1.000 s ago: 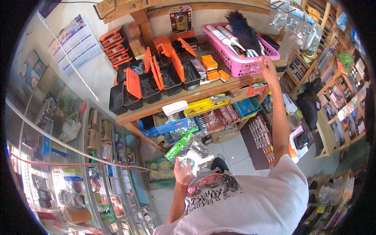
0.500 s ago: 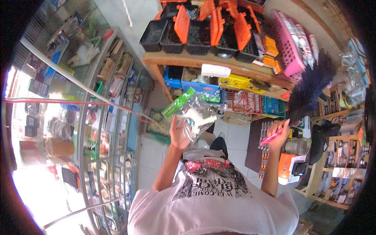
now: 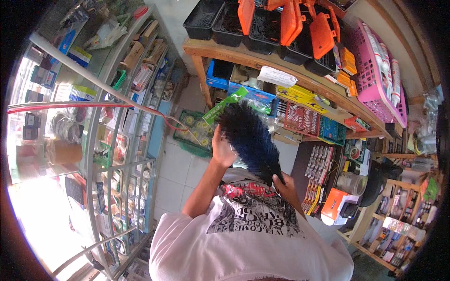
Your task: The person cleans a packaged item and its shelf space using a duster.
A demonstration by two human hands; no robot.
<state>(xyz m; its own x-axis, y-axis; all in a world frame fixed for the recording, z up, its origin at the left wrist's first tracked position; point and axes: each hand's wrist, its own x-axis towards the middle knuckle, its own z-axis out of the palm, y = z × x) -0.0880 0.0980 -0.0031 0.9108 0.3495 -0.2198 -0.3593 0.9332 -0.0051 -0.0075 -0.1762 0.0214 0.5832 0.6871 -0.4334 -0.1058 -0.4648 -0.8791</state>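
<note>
A dark, fluffy feather duster [image 3: 252,140] slants across the middle, its lower end gripped in my right hand [image 3: 287,191] close to my shirt. The handle is hidden from sight now. My left hand [image 3: 222,149] holds a clear plastic packet with a green header card [image 3: 227,104]. The duster's feathers lie over the packet and cover most of it, so its contents cannot be seen at this moment. The thumb of my left hand points up beside the feathers, and its other fingers are behind the packet.
At the left stands a glass display case [image 3: 96,173] full of goods. Ahead, a wooden shelf [image 3: 262,61] bears black bins [image 3: 227,30] with orange lids and a pink basket [image 3: 370,79] of tubes. A green crate [image 3: 194,147] sits on the tiled floor; an orange box [image 3: 335,206] is at the right.
My right hand has swung the feather duster from the far right down and leftwards onto the packet. The white item that showed in the packet is now covered. My left hand still holds the packet.
</note>
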